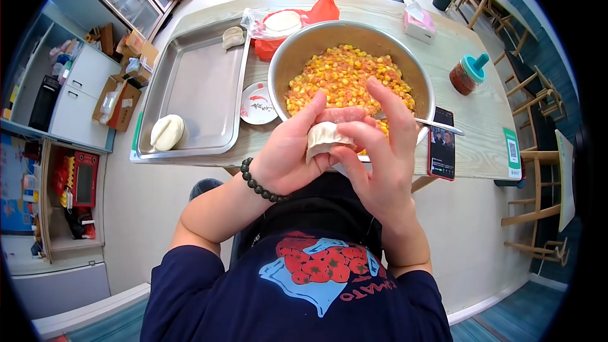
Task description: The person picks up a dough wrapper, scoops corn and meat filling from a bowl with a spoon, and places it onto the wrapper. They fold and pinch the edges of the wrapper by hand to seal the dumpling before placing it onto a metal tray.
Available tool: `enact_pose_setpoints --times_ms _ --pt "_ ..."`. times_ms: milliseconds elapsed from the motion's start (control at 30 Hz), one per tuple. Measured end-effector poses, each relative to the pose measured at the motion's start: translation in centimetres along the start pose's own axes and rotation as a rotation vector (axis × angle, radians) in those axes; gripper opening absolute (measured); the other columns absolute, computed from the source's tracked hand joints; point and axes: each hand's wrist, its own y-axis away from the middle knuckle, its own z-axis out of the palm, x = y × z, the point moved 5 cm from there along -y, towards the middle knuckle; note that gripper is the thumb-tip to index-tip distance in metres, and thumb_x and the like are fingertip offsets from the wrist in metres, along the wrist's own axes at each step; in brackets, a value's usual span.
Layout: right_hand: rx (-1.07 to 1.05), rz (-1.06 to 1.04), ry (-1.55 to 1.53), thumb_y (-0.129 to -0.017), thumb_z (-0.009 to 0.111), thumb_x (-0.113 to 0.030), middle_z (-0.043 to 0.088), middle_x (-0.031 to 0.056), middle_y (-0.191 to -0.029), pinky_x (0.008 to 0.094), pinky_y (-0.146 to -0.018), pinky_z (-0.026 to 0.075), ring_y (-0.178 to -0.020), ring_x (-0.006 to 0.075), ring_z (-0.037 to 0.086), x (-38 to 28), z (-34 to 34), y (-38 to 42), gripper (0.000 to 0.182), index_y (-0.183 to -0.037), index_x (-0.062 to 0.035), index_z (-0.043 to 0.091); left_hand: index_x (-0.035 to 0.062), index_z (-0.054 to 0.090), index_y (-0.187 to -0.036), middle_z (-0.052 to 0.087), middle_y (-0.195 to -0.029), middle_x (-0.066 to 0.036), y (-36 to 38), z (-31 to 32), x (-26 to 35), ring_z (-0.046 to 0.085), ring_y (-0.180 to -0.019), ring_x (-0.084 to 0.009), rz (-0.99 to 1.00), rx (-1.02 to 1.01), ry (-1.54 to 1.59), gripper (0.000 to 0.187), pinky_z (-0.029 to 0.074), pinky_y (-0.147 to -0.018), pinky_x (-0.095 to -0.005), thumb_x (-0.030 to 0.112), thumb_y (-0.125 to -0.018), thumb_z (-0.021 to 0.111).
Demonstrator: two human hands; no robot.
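Note:
A pleated dumpling [324,139] rests in my left hand [284,149], cupped under it with the thumb raised. My right hand [387,161] pinches the dumpling's right edge between thumb and forefinger, its other fingers lifted. Just beyond both hands stands a large metal bowl [276,66] of corn and minced filling [348,79]. A spoon handle [443,128] leans over the bowl's right rim. To the left, a metal tray [202,82] holds one finished dumpling [233,37] at its far right corner and a stack of round wrappers [168,132] at its near left corner.
Between tray and bowl lies a small white plate [261,111]. Behind them, more wrappers [283,21] sit on a red plastic bag [324,9]. A phone [441,145], a teal-lidded jar [467,76], a tissue pack [419,26] and a green QR card [512,152] are on the right.

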Motion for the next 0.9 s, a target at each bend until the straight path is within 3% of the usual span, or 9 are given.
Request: enact_pose_setpoints --times_ms 133,300,467,533,567,633,700,767,900 --pt "-0.104 -0.129 0.079 -0.069 0.074 -0.013 0.045 0.0185 -0.129 0.0421 -0.097 0.035 -0.119 0.0349 0.043 -0.5 0.2 0.2 0.028 -0.092 -0.0077 0.061 0.0002 0.050 -0.121 0.057 -0.115 -0.013 0.1 0.3 -0.2 0.058 -0.102 -0.0181 -0.013 0.064 -0.092 0.056 0.048 -0.084 -0.0315 0.045 -0.099 0.023" --pt "-0.144 -0.007 0.046 -0.058 0.077 -0.019 0.044 0.0181 -0.131 0.0480 -0.096 0.032 -0.118 0.0359 0.044 -0.3 0.6 -0.1 0.043 -0.097 -0.0104 0.060 0.0005 0.041 -0.129 0.056 -0.117 -0.013 0.3 1.6 0.3 0.057 -0.105 -0.0194 0.038 0.118 -0.158 0.060 0.047 -0.086 -0.0324 0.049 -0.097 0.024" --pt "-0.122 -0.011 0.078 -0.059 0.079 -0.021 0.041 0.0210 -0.132 0.0486 -0.098 0.031 -0.121 0.0380 0.041 0.0 1.1 -0.5 0.055 -0.109 -0.0092 0.057 0.0022 0.029 -0.138 0.045 -0.132 -0.020 2.5 0.0 1.6 0.047 -0.122 -0.0278 0.119 0.118 -0.292 0.072 0.039 -0.100 -0.0384 0.058 -0.093 0.025" --pt "-0.147 0.054 0.011 -0.062 0.079 -0.028 0.040 0.0218 -0.132 0.0487 -0.098 0.030 -0.121 0.0388 0.040 -0.2 0.9 -1.1 0.062 -0.115 -0.0069 0.054 0.0021 0.030 -0.137 0.045 -0.131 -0.019 4.0 0.1 2.6 0.045 -0.123 -0.0280 0.012 0.059 -0.233 0.072 0.037 -0.102 -0.0386 0.059 -0.092 0.027" --pt "-0.140 0.034 0.003 -0.066 0.078 -0.035 0.039 0.0224 -0.133 0.0483 -0.099 0.031 -0.122 0.0389 0.040 -0.2 0.7 -0.9 0.067 -0.119 -0.0042 0.051 0.0014 0.031 -0.136 0.045 -0.131 -0.019 4.7 -0.1 4.4 0.045 -0.124 -0.0278 0.063 0.000 -0.248 0.067 0.035 -0.104 -0.0389 0.053 -0.094 0.033" --pt "-0.069 -0.034 -0.067 -0.074 0.072 -0.043 0.041 0.0241 -0.131 0.0468 -0.099 0.034 -0.120 0.0379 0.042 0.3 -0.3 -0.1 0.068 -0.123 -0.0042 0.045 0.0001 0.031 -0.136 0.046 -0.131 -0.020 6.2 0.6 10.9 0.043 -0.125 -0.0284 0.369 0.058 -0.727 0.059 0.032 -0.107 -0.0391 0.042 -0.095 0.041" --pt "0.012 -0.041 -0.101 -0.077 0.069 -0.046 0.043 0.0244 -0.129 0.0450 -0.097 0.037 -0.116 0.0366 0.046 0.8 -1.5 1.2 0.069 -0.125 -0.0046 0.041 -0.0014 0.037 -0.130 0.048 -0.129 -0.019 6.8 -0.2 17.8 0.047 -0.122 -0.0278 0.612 0.294 -0.898 0.040 0.038 -0.105 -0.0321 0.019 -0.096 0.042" --pt "0.052 -0.030 -0.112 -0.078 0.068 -0.046 0.045 0.0242 -0.128 0.0437 -0.095 0.039 -0.113 0.0360 0.049 1.1 -2.1 2.6 0.069 -0.126 -0.0049 0.039 -0.0004 0.046 -0.122 0.058 -0.114 -0.013 6.0 -4.0 24.1 0.058 -0.106 -0.0199 0.749 0.413 -0.983 0.034 0.047 -0.092 -0.0278 0.020 -0.095 0.047" --pt "0.216 0.192 -0.112 -0.079 0.067 -0.045 0.053 0.0226 -0.119 0.0397 -0.089 0.043 -0.106 0.0312 0.054 2.2 -4.0 4.7 0.069 -0.124 0.0002 0.040 0.0084 0.057 -0.105 0.063 -0.093 -0.001 2.0 -17.0 30.4 0.057 -0.079 -0.0082 0.382 0.838 -1.384 0.033 0.045 -0.071 -0.0224 0.032 -0.083 0.065"
